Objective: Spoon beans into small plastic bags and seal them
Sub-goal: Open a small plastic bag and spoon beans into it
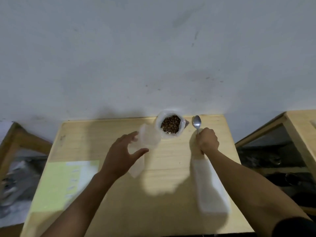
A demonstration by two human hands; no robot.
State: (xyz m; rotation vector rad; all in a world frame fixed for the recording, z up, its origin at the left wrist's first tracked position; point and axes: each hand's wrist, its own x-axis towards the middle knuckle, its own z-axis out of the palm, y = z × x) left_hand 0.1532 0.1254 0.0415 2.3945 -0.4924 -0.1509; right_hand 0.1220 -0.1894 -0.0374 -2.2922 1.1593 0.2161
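An open white bag of brown beans [171, 124] stands at the far edge of the wooden table [164, 202]. My right hand [207, 140] is closed around the handle of a metal spoon [196, 122], whose bowl points up just right of the beans. A pale plastic bag [212, 189] stretches from under that hand toward me; I cannot tell whether the hand holds it or it lies on the table. My left hand [119, 154] has a blurred, translucent small plastic bag [147, 139] between thumb and fingers, just left of the beans.
A yellow-green sheet with a white paper [65, 183] lies on the table's left side. Wooden-framed furniture stands close on the left [18, 139] and on the right [290, 134]. A grey wall rises directly behind the table.
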